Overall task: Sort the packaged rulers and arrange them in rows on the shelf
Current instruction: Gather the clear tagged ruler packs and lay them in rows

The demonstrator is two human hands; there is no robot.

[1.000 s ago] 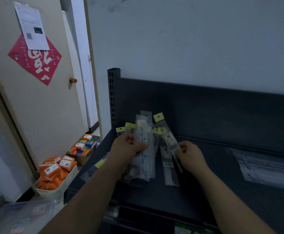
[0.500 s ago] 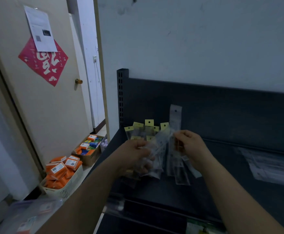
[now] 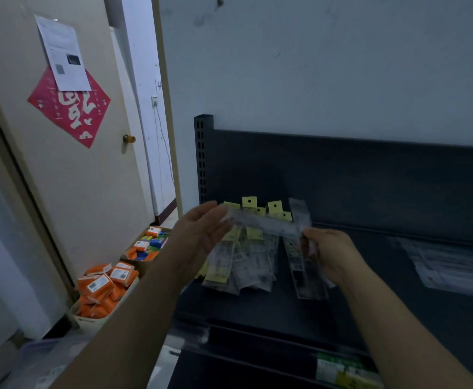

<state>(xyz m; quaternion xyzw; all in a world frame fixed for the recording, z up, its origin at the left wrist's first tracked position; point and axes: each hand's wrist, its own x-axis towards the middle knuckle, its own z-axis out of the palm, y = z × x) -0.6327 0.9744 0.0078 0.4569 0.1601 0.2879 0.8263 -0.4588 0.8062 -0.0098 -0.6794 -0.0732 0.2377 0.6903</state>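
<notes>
I hold one clear packaged ruler (image 3: 263, 223) level in front of me, above the dark shelf (image 3: 257, 310). My right hand (image 3: 331, 255) grips its right end, fingers curled round it, and a clear flap sticks up above that hand. My left hand (image 3: 201, 237) is spread with straight fingers, its fingertips touching the ruler's left end. Behind and below lies a loose pile of packaged rulers (image 3: 243, 265) with yellow hang tags, fanned out on the shelf. One more packaged ruler (image 3: 304, 276) lies apart, under my right hand.
A row of clear packages (image 3: 448, 266) lies on the shelf at the right. A white basket of orange boxes (image 3: 103, 287) and a carton of coloured boxes (image 3: 151, 245) stand on the floor at the left, by a door (image 3: 69, 178). A lower shelf holds green packs (image 3: 342, 372).
My left hand has let go of the bundle, which now lies on the shelf, and has opened. My right hand has turned one ruler from upright to level.
</notes>
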